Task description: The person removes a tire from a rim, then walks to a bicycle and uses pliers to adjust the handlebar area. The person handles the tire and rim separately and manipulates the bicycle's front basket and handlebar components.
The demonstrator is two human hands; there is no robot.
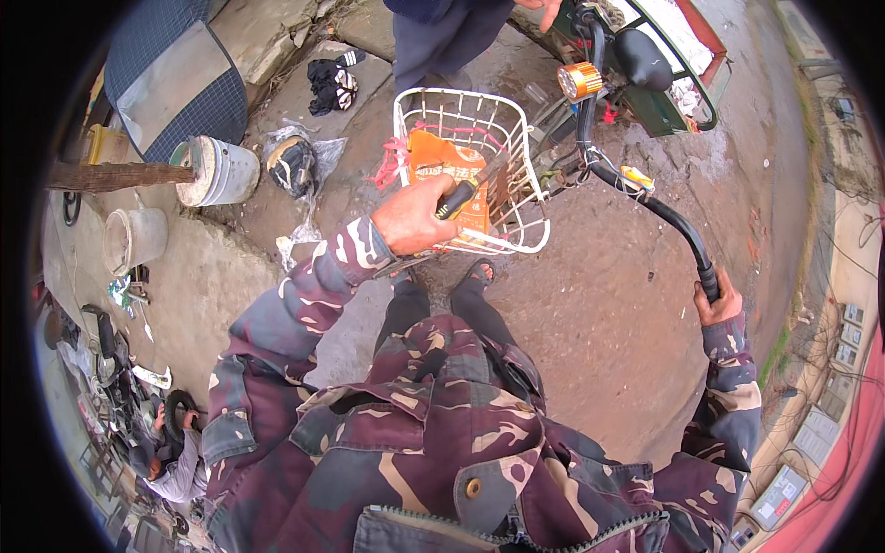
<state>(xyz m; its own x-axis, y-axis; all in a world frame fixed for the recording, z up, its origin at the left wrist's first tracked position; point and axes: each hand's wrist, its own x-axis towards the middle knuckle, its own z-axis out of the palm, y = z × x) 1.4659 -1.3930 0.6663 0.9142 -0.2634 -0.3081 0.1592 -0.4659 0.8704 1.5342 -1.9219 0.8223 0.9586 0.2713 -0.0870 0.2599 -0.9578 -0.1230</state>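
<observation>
Reaching over the near left side of a white wire basket (pixel 537 189), my left hand (pixel 413 217) is closed around a black-and-yellow tool handle (pixel 456 198). The tool's working end cannot be made out. An orange printed bag (pixel 433 152) lies in the basket under and beyond that hand, with a pink-red strip (pixel 392 158) tied at the rim. On the right, my right hand (pixel 721 300) is wrapped round the end grip of a black handlebar (pixel 668 217). A round orange-rimmed lamp (pixel 579 81) is fixed near the handlebar.
Another person's legs (pixel 438 41) stand beyond the basket, with a hand (pixel 544 11) near the bar. A green cart bed (pixel 678 106) is at upper right. Buckets (pixel 217 170), a plastic-wrapped bundle (pixel 293 166) and dark clothing (pixel 330 85) lie left. A seated person (pixel 180 470) holds a tyre.
</observation>
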